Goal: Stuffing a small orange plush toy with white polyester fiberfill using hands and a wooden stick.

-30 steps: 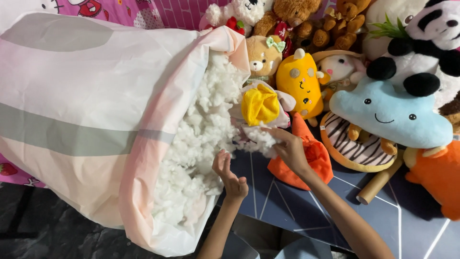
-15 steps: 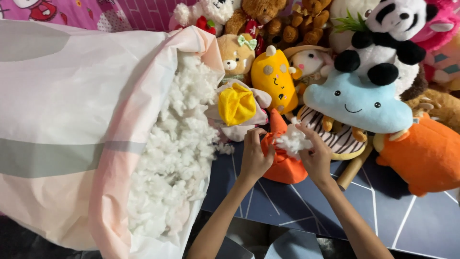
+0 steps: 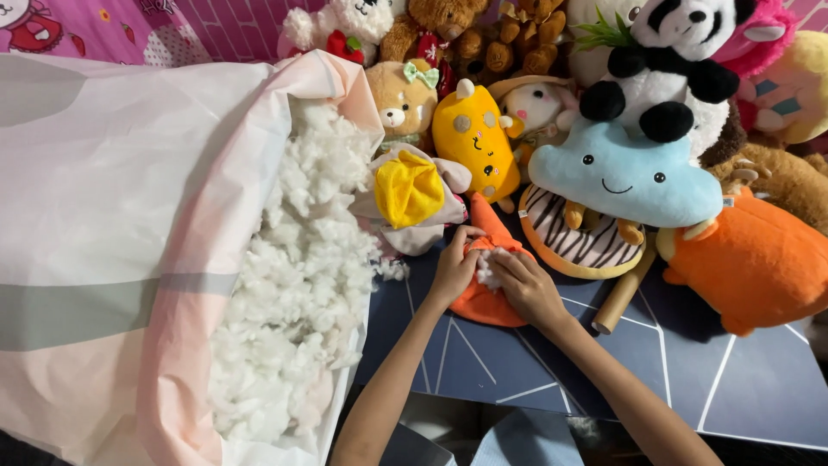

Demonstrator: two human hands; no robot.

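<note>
An orange plush toy skin (image 3: 483, 302) lies on the dark blue mat (image 3: 742, 380). My left hand (image 3: 454, 267) grips its upper edge and holds its opening apart. My right hand (image 3: 526, 285) presses white stuffing (image 3: 486, 270) into that opening. Left of both hands, a big pink and white bag (image 3: 112, 233) lies on its side, its mouth spilling loose white fibre filling (image 3: 293, 302).
Many plush toys crowd the back: a yellow and grey one (image 3: 412, 194), a yellow creature (image 3: 474, 138), a blue cloud (image 3: 625, 177), a striped doughnut (image 3: 573, 242), a panda (image 3: 677, 60), a large orange plush (image 3: 755, 263). A cardboard tube (image 3: 623, 293) lies beside my right hand.
My right hand pulled a tuft of filling from the bag and carried it to the orange toy. My left hand moved from the bag's mouth onto the toy's opening. The tuft is now partly inside.
</note>
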